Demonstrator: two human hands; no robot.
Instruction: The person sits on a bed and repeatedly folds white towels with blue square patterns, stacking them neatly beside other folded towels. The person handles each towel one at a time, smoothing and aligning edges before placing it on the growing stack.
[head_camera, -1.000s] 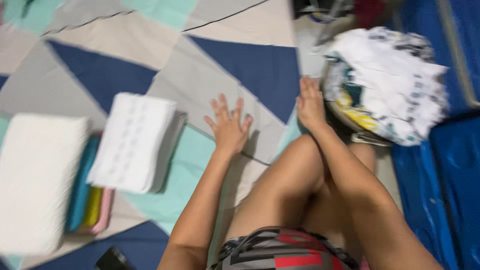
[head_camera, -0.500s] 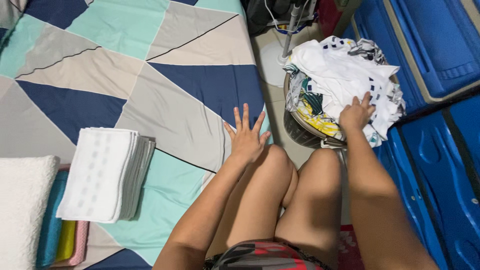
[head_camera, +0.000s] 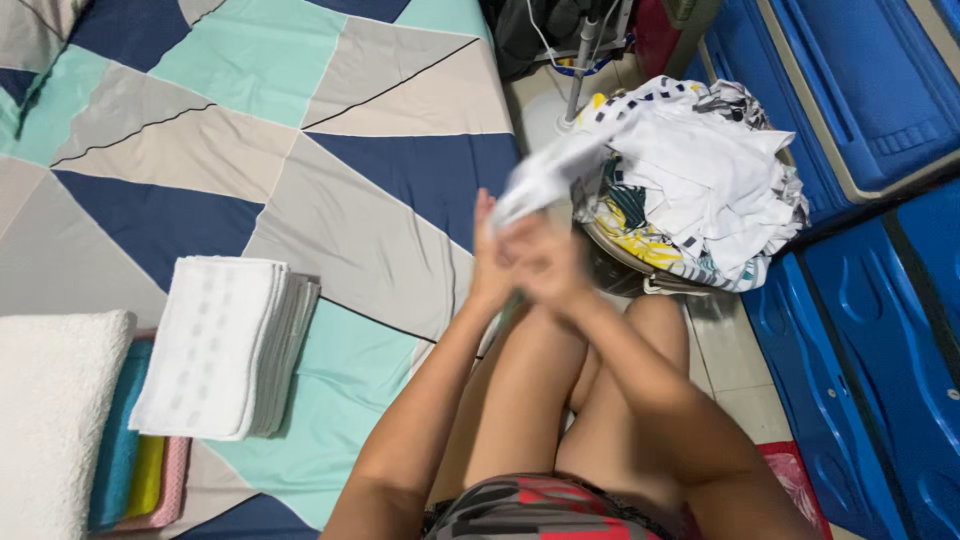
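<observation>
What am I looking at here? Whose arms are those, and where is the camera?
The camera sits on a person's head and looks down, so you see their own arms and knees. The left hand and right hand are close together, pulling a white cloth out of a laundry basket heaped with clothes. It is blurry, so the exact grip is unclear. On the patterned bedspread lies a stack of folded white towels, next to a fluffy white towel on top of coloured ones.
</observation>
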